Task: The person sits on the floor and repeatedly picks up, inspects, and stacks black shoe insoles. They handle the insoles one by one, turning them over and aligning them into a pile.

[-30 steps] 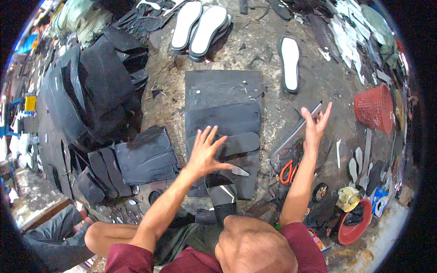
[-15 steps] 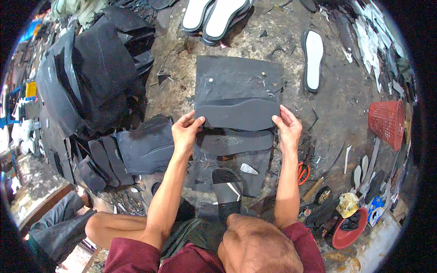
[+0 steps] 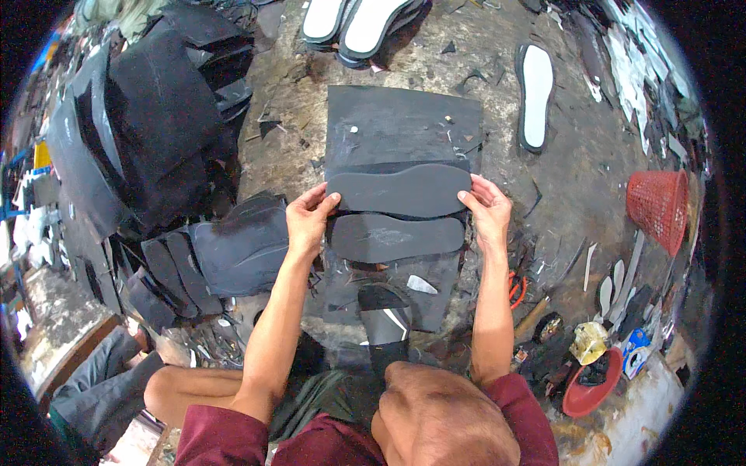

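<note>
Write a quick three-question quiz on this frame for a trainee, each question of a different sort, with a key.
1. True or false: the left hand and the right hand grip opposite ends of one dark sole-shaped piece.
2. Fill in: the lone white-topped sole lies to the ____ of the black sheet, as the person sees it.
3. What colour is the mesh basket? A) blue B) red C) green

Key: 1 true; 2 right; 3 B

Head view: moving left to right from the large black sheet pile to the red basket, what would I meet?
Black sheet pile → left hand → upper dark gray sole piece → right hand → lone white-topped sole → perforated red basket.
</note>
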Demonstrator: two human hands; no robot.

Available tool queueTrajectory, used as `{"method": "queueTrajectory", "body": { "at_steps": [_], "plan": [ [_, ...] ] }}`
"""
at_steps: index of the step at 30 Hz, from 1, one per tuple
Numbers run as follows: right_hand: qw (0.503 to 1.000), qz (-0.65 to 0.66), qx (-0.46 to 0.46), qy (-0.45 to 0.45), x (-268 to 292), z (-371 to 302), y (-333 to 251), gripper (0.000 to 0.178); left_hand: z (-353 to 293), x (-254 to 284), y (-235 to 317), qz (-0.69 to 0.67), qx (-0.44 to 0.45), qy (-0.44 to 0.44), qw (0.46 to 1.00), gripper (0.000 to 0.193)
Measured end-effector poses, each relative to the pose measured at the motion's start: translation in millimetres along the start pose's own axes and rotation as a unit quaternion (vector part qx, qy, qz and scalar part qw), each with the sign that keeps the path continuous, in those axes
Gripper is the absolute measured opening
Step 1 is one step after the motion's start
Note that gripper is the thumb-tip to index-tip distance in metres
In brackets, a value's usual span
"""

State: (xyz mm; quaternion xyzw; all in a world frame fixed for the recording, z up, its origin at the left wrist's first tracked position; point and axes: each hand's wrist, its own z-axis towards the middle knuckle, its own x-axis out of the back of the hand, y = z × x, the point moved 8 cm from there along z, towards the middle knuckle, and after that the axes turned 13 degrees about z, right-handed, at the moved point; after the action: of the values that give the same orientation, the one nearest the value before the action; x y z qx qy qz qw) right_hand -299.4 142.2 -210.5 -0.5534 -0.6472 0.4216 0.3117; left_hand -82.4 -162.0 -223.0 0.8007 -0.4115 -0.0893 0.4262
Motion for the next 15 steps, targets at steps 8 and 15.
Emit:
{"method": "queueTrajectory", "body": {
  "at_steps": [8,15],
  "plan": [
    [0.999,-0.025,0.021,-0.002,1,1,1,0.049,1,-1,-3,-0.008,-0.014,0.000,1.000,0.041],
    [0.982,-0.165,0.078,0.039,-4,-9,-7,0.046,0,-4,0,0.015,-0.038,0.016,0.999,0.043]
  ]
}}
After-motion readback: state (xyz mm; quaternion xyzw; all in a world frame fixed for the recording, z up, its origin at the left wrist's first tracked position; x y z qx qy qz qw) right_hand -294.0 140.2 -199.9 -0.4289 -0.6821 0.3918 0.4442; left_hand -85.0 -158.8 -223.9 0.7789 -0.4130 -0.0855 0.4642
